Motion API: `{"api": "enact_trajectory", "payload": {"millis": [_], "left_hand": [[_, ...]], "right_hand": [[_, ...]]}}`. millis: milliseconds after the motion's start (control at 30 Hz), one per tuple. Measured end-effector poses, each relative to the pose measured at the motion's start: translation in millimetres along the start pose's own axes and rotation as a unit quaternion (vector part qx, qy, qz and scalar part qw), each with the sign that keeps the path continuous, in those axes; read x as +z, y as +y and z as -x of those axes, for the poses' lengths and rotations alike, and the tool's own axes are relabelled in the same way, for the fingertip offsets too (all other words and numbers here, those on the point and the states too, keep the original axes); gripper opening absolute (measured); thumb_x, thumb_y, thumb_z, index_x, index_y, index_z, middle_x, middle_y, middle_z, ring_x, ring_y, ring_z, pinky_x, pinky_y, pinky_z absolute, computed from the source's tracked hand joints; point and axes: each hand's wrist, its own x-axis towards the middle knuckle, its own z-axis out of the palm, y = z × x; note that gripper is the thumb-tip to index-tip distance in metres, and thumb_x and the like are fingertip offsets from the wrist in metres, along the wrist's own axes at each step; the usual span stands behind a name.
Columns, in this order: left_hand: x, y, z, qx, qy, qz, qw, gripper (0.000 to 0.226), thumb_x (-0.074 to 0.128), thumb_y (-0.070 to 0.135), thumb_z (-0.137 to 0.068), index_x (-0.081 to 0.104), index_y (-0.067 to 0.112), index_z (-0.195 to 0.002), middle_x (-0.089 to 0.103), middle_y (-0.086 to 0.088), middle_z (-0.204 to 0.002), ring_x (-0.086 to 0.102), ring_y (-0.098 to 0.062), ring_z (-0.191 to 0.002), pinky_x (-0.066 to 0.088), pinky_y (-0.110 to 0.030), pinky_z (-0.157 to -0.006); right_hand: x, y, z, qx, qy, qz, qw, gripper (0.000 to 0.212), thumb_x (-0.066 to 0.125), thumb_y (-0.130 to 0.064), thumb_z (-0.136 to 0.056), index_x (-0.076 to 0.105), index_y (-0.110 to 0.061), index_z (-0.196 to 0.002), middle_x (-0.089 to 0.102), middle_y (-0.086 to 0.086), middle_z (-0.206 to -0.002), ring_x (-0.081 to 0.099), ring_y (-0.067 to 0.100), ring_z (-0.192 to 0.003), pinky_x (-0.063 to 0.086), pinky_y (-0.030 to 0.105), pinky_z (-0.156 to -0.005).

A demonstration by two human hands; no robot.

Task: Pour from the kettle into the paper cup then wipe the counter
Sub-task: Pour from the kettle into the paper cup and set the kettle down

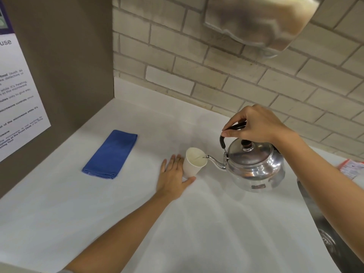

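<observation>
A shiny metal kettle [256, 170] is tilted to the left, its spout tip over the rim of a white paper cup [194, 163] on the white counter [137, 213]. My right hand [254, 125] grips the kettle's black handle from above. My left hand [173, 176] steadies the cup, fingers behind it and thumb in front at its base. A folded blue cloth [111, 154] lies flat on the counter to the left of the cup.
A brown side panel with a printed notice [17, 99] bounds the counter on the left. A brick wall [236, 79] stands behind. A metal sink [331, 243] sits at the lower right, a small packet [352, 168] beyond it, and a steel fixture [256, 20] hangs overhead.
</observation>
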Motion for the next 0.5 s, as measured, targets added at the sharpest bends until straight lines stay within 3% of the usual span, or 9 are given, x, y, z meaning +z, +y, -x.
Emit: {"api": "enact_trajectory", "payload": {"millis": [500], "left_hand": [[3.5,-0.9,-1.7,-0.004,0.001,0.004,1.000,0.088,0.039,0.067,-0.088,0.018,0.011,-0.152,0.023,-0.003,-0.161,0.010,-0.016,-0.151,0.000,-0.040,-0.123]], "right_hand": [[-1.1,0.8,0.5,0.003,-0.006,0.003,1.000,0.023,0.073,-0.064,-0.071,0.077,-0.046,-0.085,0.075,-0.016,-0.083,0.066,0.011,-0.083,0.055,0.041,-0.078]]}}
